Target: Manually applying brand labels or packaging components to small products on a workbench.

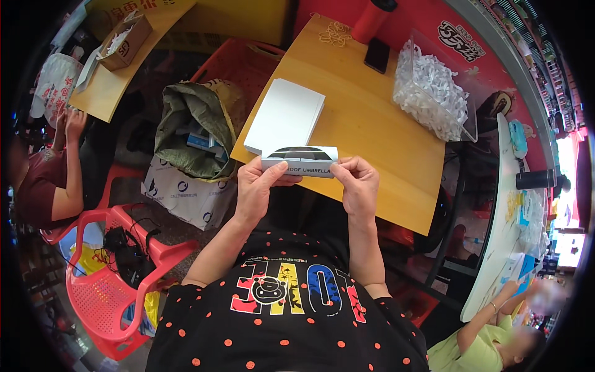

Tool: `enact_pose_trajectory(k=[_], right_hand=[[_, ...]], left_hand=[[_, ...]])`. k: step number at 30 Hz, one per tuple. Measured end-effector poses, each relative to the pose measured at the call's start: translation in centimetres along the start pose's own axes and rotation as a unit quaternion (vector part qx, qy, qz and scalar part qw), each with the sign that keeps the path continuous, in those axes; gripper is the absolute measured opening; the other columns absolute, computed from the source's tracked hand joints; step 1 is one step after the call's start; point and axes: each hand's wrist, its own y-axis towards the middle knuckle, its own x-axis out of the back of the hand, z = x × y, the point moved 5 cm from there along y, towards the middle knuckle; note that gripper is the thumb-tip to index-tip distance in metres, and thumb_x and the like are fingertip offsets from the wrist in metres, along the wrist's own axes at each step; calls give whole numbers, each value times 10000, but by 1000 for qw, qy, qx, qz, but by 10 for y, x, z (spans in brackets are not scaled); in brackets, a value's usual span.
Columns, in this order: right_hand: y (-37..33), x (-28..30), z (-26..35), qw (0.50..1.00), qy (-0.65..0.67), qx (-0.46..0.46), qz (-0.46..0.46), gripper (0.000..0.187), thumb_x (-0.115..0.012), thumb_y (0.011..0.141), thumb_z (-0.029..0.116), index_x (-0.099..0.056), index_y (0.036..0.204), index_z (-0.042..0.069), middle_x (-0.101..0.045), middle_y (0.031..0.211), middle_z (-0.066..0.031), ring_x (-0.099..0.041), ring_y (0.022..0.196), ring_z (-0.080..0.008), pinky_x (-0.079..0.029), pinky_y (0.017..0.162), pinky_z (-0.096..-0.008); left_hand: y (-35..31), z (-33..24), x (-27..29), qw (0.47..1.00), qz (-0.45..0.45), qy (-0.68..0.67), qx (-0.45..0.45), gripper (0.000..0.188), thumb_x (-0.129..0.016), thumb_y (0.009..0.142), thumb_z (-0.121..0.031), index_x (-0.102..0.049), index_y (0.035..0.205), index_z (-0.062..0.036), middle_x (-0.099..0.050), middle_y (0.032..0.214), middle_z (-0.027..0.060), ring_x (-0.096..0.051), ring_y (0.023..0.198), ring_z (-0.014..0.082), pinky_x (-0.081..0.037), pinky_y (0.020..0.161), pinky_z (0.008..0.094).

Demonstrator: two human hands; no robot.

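Observation:
A grey-and-white printed card [304, 168] with a dark umbrella picture is held level between both my hands, over the near edge of the wooden table. It looks folded or curved, but I cannot tell whether it is a flat sheet or a small carton. My left hand [259, 187] pinches its left end, thumb on the front face and fingers behind. At the right end, my right hand [358, 185] grips it between thumb and fingers. Just beyond the card, a thick stack of white sheets or cards [288, 115] lies on the table, close to my left hand.
On the table [359, 93] are a clear bin of white strips [431, 93], a phone [377, 56], a red cylinder [372, 22] and rubber bands [335, 34]. An open sack [192, 130] and red chair [111, 279] stand left. Other people sit at both sides.

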Motion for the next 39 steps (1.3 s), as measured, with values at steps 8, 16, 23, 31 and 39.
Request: enact_pose_trajectory(k=[8, 16, 23, 31, 39], right_hand=[[-7, -11, -5, 984, 83, -142, 63, 177, -662, 831, 7, -597, 994, -19, -664, 860, -101, -590, 538, -91, -376, 421, -158], [-11, -16, -25, 987, 71, -123, 73, 197, -641, 857, 19, -587, 1040, -33, -657, 863, -102, -532, 450, -73, -363, 365, -160], [-8, -19, -28, 994, 53, -79, 44, 184, -634, 850, -16, -604, 1030, -40, -658, 835, -95, -472, 454, -53, -371, 392, -178], [-9, -12, -34, 990, 70, -111, 59, 158, -580, 895, 29, -606, 1027, -55, -662, 854, -106, -466, 409, -67, -359, 366, -189], [-17, -19, -37, 962, -115, -161, 187, 146, -614, 897, 106, -664, 868, -28, -531, 683, 10, -409, 414, -24, -267, 366, -188]], left_hand=[[-2, 2, 7, 999, 2, 37, -22, 206, -567, 921, -92, -622, 1041, 65, -686, 913, 147, -688, 763, 193, -569, 713, 288], [-5, 10, -9, 998, -17, 64, 4, 186, -647, 860, -61, -623, 1015, 40, -685, 872, 112, -680, 746, 161, -560, 664, 257], [2, 19, -12, 988, -82, 130, 1, 211, -742, 780, -53, -630, 952, -6, -670, 808, 34, -600, 639, 56, -483, 526, 181], [4, 30, 5, 997, -35, 53, 43, 169, -671, 851, -115, -642, 958, 12, -665, 797, 51, -607, 567, 98, -462, 509, 193], [-36, -1, 57, 982, 36, 50, 180, 240, -552, 935, -174, -646, 1008, 33, -655, 901, 99, -639, 638, 153, -470, 537, 219]])
